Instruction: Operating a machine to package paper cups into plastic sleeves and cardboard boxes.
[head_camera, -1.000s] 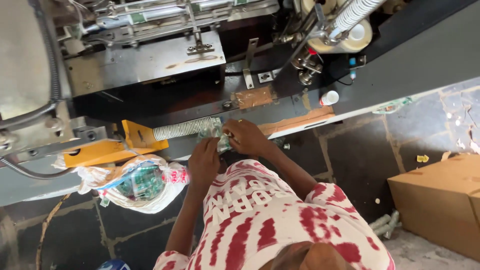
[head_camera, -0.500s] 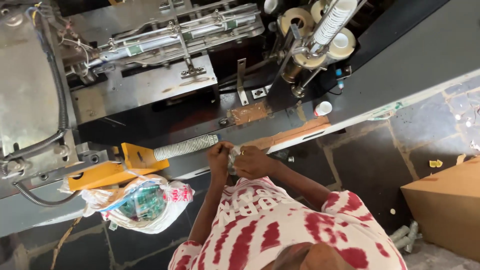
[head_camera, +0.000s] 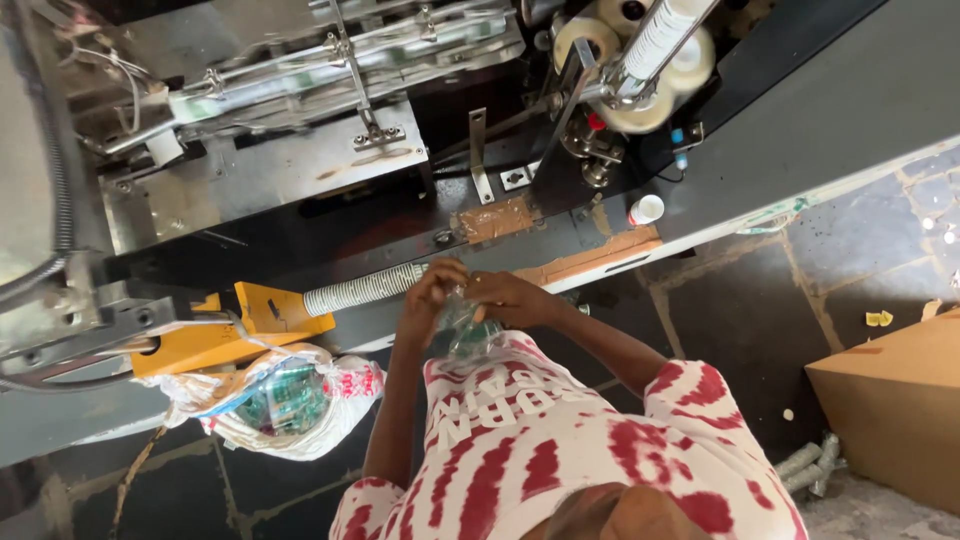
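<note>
Both my hands meet in front of my chest, just below the edge of a grey packing machine. My left hand and my right hand pinch a small clear plastic packet with green print, which hangs down between them against my red and white shirt. A white ribbed stack of cups lies on its side just left of my left hand, running into a yellow bracket.
A white plastic bag full of greenish packets hangs under the yellow bracket. White film rolls sit at the machine's top right, a small white cap below them. A cardboard box stands on the dark tiled floor at right.
My hands have drawn back from the machine's edge toward my chest, with the clear packet now held between them. The view has shifted slightly.
</note>
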